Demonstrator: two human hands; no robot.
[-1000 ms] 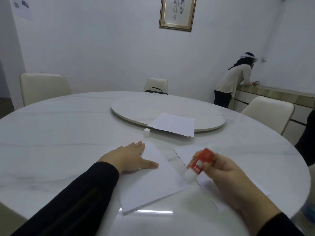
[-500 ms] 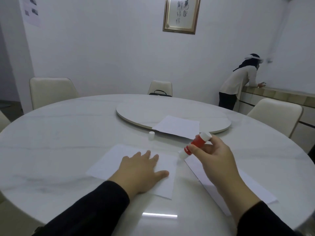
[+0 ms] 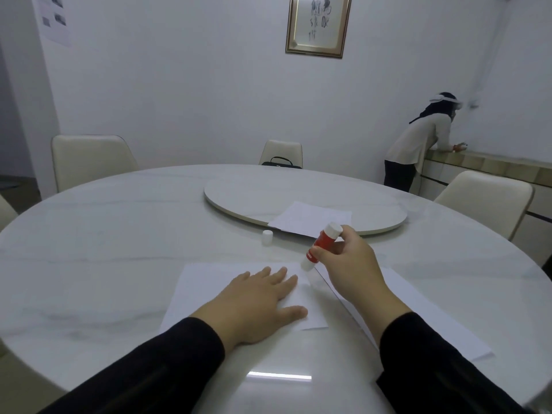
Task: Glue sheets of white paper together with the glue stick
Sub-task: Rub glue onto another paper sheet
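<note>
Here, going from left to right, printed sheets (image 3: pixel 55 20) are seen taped to the wall at upper left, their content too small to be read. On the round marble table (image 3: pixel 104 249) a white sheet of paper (image 3: pixel 209 285) is pressed flat by the left hand (image 3: pixel 257 306), palm down, fingers straight and spread, thumb pointed to the right across the sheet; the forearm is covered by a black sleeve (image 3: pixel 155 375). A small white cap (image 3: pixel 267 236) is stood upright on the table beyond this sheet, apart from it. The glue stick (image 3: pixel 321 245), red-bodied with white ends, is gripped by the right hand (image 3: pixel 349 267) between the curled fingers and thumb, tilted with its lower tip at the far right corner of the pressed sheet; whether the tip touches the paper cannot be told. A white label is borne on the red barrel, but its lettering cannot be read. A second sheet (image 3: pixel 424 318) is laid under the right wrist, and a third sheet (image 3: pixel 310 218) is laid half on the lazy Susan (image 3: pixel 239 192). On the back wall a framed calligraphy (image 3: pixel 318 25) is hung, its brush characters not legible. At far right another person (image 3: pixel 418 144) is seen leaning on a counter.
</note>
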